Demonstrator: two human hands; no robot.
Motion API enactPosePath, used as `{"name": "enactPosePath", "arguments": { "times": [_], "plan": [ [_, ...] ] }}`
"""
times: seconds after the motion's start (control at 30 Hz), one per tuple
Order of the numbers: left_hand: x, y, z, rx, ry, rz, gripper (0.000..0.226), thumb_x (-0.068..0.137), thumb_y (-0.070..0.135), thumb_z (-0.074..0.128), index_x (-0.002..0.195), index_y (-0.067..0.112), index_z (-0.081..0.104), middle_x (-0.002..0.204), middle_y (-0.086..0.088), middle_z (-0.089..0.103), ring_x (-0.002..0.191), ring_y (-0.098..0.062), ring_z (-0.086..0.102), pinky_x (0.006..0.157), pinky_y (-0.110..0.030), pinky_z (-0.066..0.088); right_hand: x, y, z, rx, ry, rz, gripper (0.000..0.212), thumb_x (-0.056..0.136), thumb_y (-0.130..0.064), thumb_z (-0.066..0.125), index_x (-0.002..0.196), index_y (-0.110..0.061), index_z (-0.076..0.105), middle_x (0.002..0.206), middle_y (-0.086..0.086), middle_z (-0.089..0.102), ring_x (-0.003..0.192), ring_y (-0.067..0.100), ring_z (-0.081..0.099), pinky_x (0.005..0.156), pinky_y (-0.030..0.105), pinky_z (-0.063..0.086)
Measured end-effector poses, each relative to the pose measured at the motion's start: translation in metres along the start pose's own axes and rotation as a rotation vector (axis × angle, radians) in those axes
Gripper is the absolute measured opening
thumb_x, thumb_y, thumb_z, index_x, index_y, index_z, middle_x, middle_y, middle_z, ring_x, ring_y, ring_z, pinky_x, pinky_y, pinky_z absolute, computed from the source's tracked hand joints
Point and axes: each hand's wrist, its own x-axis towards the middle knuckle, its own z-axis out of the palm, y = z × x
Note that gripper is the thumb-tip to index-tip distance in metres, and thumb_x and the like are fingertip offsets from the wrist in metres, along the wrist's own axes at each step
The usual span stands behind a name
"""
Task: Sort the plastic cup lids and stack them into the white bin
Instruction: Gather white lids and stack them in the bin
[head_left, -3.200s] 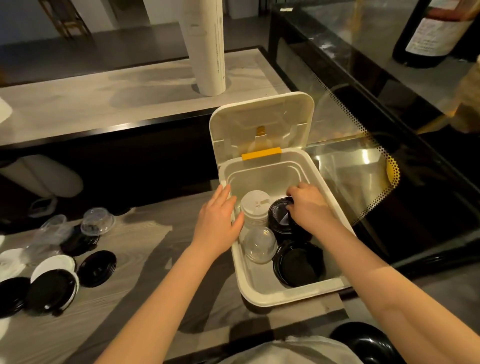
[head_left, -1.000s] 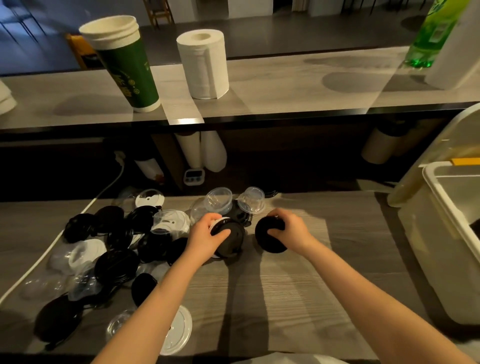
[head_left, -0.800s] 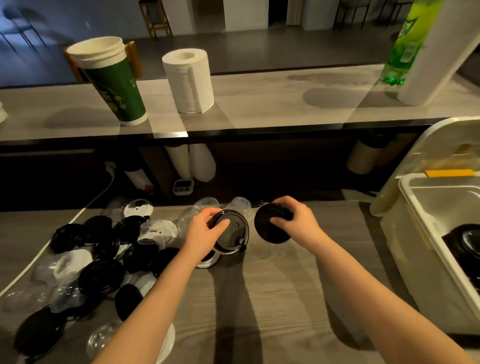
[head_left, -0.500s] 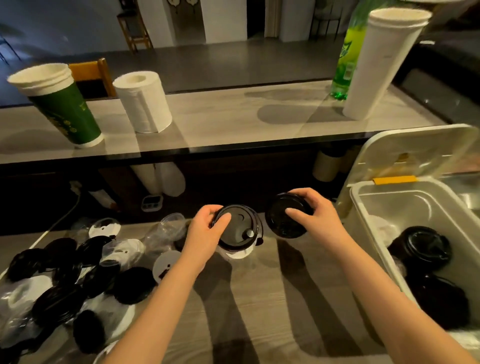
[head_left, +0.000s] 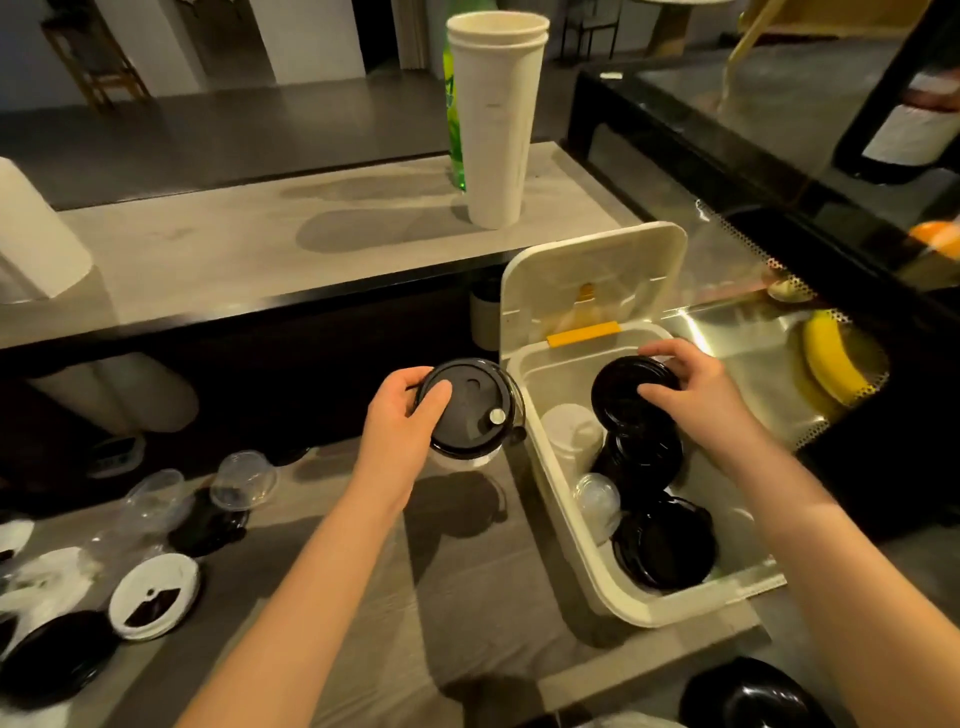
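My left hand (head_left: 400, 421) grips a large black lid (head_left: 470, 410) with a small white plug, held in the air just left of the white bin (head_left: 571, 551); something pale sits under that lid. My right hand (head_left: 691, 395) holds a smaller black lid (head_left: 621, 395) over the bin's far end, above a stack of black lids (head_left: 644, 452). Inside the bin I also see a white lid stack (head_left: 571, 431), a clear lid (head_left: 597, 493) and a wide black lid stack (head_left: 665, 551). The bin's hinged cover (head_left: 592, 280) stands open.
Loose black, white and clear lids (head_left: 150, 592) lie scattered on the wooden counter at the left. A tall stack of white paper cups (head_left: 493, 124) stands on the raised shelf, with a green bottle behind it. A banana (head_left: 831, 358) lies on the metal surface right of the bin.
Both hands lifted lids from the pile and carried them right. The right hand's lid is now over the bin; the left hand's lid hangs beside the bin's rim.
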Motion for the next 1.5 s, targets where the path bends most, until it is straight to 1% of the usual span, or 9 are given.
{"name": "enactPosePath", "arguments": {
  "times": [0.27,0.5,0.67,0.77,0.87,1.03,1.3,1.4,1.5],
  "plan": [
    [-0.007,0.002,0.037,-0.064,0.006,-0.008,0.012,0.094,0.018,0.053,0.103,0.025,0.056,0.105,-0.001,0.065,0.099,-0.013,0.063,0.083,-0.026,0.05,0.026,0.042,-0.015,-0.412,-0.131,0.07,0.031,0.082,-0.009,0.069,0.109,-0.021,0.061,0.112,0.009,0.062,0.093,0.02,0.056,0.074,0.025,0.043],
    [-0.011,0.008,0.055,-0.134,0.02,-0.035,0.016,0.095,0.015,0.05,0.109,0.017,0.056,0.104,-0.002,0.065,0.096,-0.01,0.064,0.079,-0.021,0.052,0.023,0.064,-0.003,-0.87,-0.177,-0.087,0.042,0.087,-0.015,0.061,0.129,-0.013,0.053,0.128,0.007,0.05,0.12,0.026,0.045,0.099,0.033,0.039],
    [-0.008,0.016,0.062,-0.24,0.033,-0.079,0.022,0.095,0.016,0.048,0.114,0.009,0.058,0.105,-0.005,0.067,0.096,-0.014,0.064,0.071,-0.018,0.054,0.009,0.028,0.002,-0.16,-0.036,-0.122,0.033,0.09,-0.019,0.06,0.123,-0.018,0.057,0.113,-0.001,0.058,0.106,0.015,0.054,0.092,0.031,0.043],
    [-0.005,0.022,0.062,-0.349,0.029,-0.116,0.023,0.096,0.019,0.047,0.113,0.011,0.06,0.11,-0.009,0.066,0.101,-0.018,0.063,0.07,-0.021,0.054,-0.003,-0.017,0.012,0.311,-0.34,-0.046,0.027,0.097,-0.019,0.049,0.123,-0.023,0.056,0.114,-0.003,0.062,0.106,0.009,0.057,0.088,0.028,0.048],
    [-0.004,0.026,0.062,-0.369,0.036,-0.102,0.027,0.096,0.02,0.047,0.117,0.009,0.059,0.112,-0.009,0.066,0.103,-0.019,0.063,0.068,-0.021,0.055,-0.007,-0.035,0.025,0.314,-0.563,-0.051,0.027,0.097,-0.026,0.049,0.121,-0.027,0.06,0.116,-0.004,0.066,0.109,0.013,0.061,0.093,0.033,0.048],
    [-0.003,0.023,0.06,-0.28,0.085,-0.075,0.02,0.096,0.019,0.047,0.112,0.014,0.059,0.109,-0.005,0.065,0.1,-0.015,0.063,0.066,-0.019,0.053,-0.003,-0.038,0.03,0.38,-0.491,-0.042,0.027,0.088,-0.017,0.064,0.115,-0.02,0.06,0.092,0.014,0.067,0.083,0.026,0.064,0.08,0.039,0.053],
    [0.004,0.006,0.052,-0.215,0.118,-0.115,0.021,0.096,0.018,0.048,0.115,0.011,0.054,0.113,-0.007,0.061,0.1,-0.016,0.062,0.065,-0.021,0.054,0.018,-0.021,0.007,0.182,-0.329,-0.077,0.029,0.087,-0.011,0.064,0.116,-0.015,0.059,0.087,0.008,0.061,0.07,0.02,0.065,0.064,0.031,0.058],
    [0.009,0.002,0.044,-0.23,0.167,-0.12,0.032,0.095,0.014,0.05,0.126,0.004,0.047,0.117,-0.01,0.06,0.105,-0.02,0.061,0.073,-0.028,0.053,0.042,-0.001,0.002,0.042,-0.268,-0.019,0.029,0.087,-0.008,0.063,0.115,-0.011,0.055,0.082,0.004,0.055,0.064,0.016,0.057,0.05,0.016,0.048],
    [0.009,-0.001,0.041,-0.231,0.181,-0.108,0.025,0.095,0.011,0.05,0.119,0.005,0.049,0.108,-0.008,0.062,0.098,-0.017,0.063,0.075,-0.029,0.052,0.069,0.014,0.012,-0.273,-0.284,-0.041,0.031,0.083,-0.015,0.07,0.11,-0.009,0.056,0.09,0.005,0.059,0.064,0.014,0.055,0.057,0.022,0.045]
  ]
}}
